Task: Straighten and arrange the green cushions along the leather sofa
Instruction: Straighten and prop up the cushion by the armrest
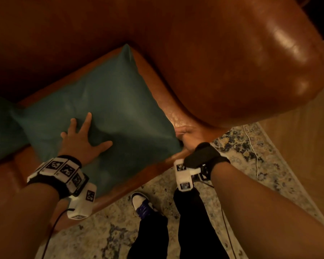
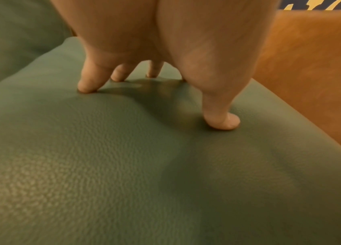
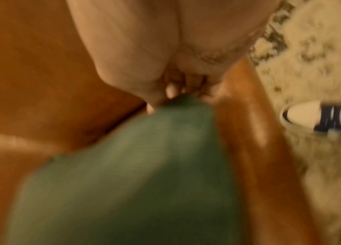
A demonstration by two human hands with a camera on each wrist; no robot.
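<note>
With the left hand (image 1: 82,141) pressing flat-fingered on the green cushion (image 1: 105,101) lying on the sofa (image 1: 232,62) seat and the right hand (image 1: 187,135) pinching its 3 o'clock corner, a hard pull risks dragging it over the 6 o'clock seat edge.

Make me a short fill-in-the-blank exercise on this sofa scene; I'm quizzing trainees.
1. The left hand presses ____ fingers onto the green cushion.
2. The right hand pinches the cushion's ____.
3. The cushion lies on the ____ sofa.

Missing: spread; corner; leather
</note>
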